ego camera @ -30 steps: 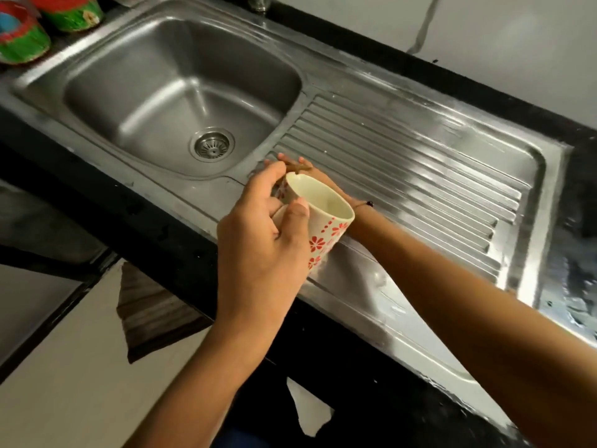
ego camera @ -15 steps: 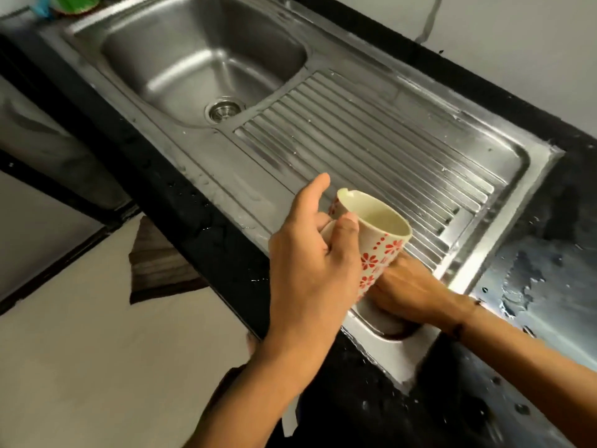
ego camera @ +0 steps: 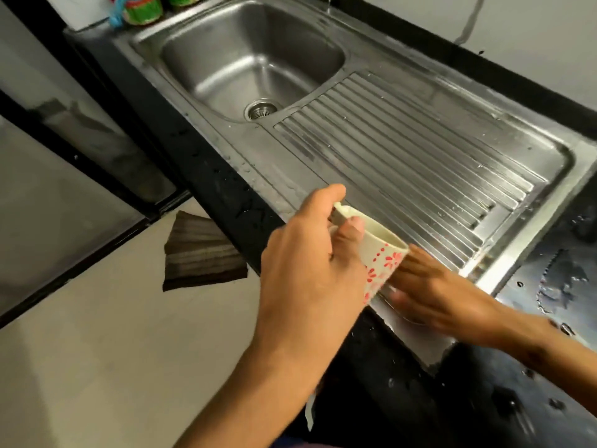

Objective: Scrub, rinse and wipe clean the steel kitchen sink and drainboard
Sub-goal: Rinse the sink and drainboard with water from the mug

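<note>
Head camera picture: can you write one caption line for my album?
Left hand holds a flowered cup while the right hand rubs the wet steel drainboard.

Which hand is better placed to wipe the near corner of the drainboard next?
The right hand: it already lies flat on the drainboard at that corner. The left hand has its grip on the cup.

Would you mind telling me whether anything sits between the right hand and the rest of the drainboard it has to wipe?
Nothing visible rests on the ribbed drainboard. The right hand lies flat on its near corner; the left hand holds the flowered mug above that corner.
</note>
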`<move>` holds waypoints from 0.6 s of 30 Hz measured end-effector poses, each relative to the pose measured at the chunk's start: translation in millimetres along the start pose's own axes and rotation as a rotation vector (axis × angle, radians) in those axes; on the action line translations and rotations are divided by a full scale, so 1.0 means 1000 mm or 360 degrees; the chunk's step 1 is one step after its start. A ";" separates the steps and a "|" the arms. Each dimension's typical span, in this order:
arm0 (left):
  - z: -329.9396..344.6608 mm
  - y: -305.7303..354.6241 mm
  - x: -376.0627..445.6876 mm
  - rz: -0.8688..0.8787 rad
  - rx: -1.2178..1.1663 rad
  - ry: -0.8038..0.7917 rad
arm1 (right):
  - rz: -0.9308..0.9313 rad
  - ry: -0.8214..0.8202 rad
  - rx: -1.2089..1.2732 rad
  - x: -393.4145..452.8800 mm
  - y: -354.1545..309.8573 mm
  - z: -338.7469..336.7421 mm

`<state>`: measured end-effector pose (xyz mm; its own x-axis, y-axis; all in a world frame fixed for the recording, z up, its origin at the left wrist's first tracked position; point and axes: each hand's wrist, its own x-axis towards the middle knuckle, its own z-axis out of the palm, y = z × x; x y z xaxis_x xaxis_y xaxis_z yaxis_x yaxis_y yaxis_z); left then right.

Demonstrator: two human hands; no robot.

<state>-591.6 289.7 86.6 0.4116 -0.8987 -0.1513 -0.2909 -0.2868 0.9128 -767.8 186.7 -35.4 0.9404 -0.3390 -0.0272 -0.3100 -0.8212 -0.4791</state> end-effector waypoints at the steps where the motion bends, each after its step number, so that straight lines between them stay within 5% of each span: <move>1: 0.001 0.001 -0.005 -0.0035 -0.0001 -0.0036 | 0.0038 -0.0063 -0.0040 -0.022 -0.005 0.004; 5: 0.008 -0.002 -0.014 -0.0163 0.0035 -0.0086 | 0.0137 -0.0102 -0.0498 -0.020 0.001 0.036; 10: 0.010 -0.002 -0.018 -0.0183 0.0155 -0.0053 | 0.0295 -0.0099 -0.0474 0.035 0.006 0.038; 18: 0.024 0.000 -0.021 -0.0185 0.0223 -0.0011 | 0.0163 0.0014 -0.0607 -0.026 -0.011 0.043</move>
<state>-620.8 300.2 80.7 0.4435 -0.8591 -0.2555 -0.3597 -0.4318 0.8272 -783.1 224.5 -66.9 0.9012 -0.4306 -0.0499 -0.4335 -0.8940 -0.1137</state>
